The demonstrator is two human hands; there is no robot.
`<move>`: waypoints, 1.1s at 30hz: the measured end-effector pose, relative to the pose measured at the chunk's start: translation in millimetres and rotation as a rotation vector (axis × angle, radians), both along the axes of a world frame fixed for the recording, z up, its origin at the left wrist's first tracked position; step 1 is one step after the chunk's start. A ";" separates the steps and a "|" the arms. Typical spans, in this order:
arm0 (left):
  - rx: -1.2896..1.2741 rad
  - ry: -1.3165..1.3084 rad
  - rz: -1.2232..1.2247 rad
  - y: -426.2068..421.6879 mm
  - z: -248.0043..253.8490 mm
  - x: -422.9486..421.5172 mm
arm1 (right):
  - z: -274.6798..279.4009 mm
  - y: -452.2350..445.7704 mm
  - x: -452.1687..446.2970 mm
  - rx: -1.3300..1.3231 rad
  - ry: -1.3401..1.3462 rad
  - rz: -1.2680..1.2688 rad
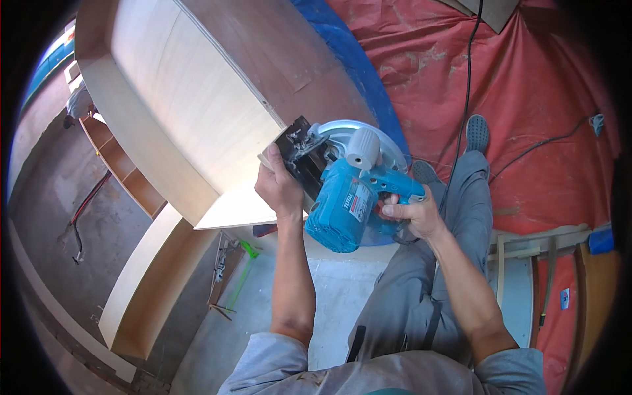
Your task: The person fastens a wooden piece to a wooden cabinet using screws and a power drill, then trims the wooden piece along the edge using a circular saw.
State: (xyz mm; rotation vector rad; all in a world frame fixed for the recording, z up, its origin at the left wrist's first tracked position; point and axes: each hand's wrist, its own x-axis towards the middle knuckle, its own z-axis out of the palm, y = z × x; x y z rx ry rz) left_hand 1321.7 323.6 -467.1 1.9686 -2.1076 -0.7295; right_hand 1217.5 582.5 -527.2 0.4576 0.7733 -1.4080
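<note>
A teal circular saw (342, 204) with a silver blade guard is held up in front of my body, at the corner of a pale wooden panel (174, 85). My right hand (421, 214) is wrapped around its rear handle. My left hand (280, 187) is at the saw's black base plate (289, 155), thumb up, beside the panel's edge; its fingers are partly hidden, and what they grip is hard to make out. The blade itself is hidden.
A red sheet (421, 79) and blue tarp (329, 33) cover the floor ahead, crossed by a black cable (467, 85). Wooden box frames (158, 283) stand at left, near a green clamp (249, 249). Part of another person (80, 102) shows at far left.
</note>
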 end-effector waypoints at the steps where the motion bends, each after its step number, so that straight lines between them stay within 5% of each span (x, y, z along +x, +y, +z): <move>1: 0.009 -0.024 0.011 -0.2 -0.1 1.5 | -2.4 0.9 4.3 0.011 0.009 -0.010; 33: -0.043 -0.083 -0.036 3.5 -6.7 7.0 | -1.7 -1.6 4.1 -0.046 0.057 0.008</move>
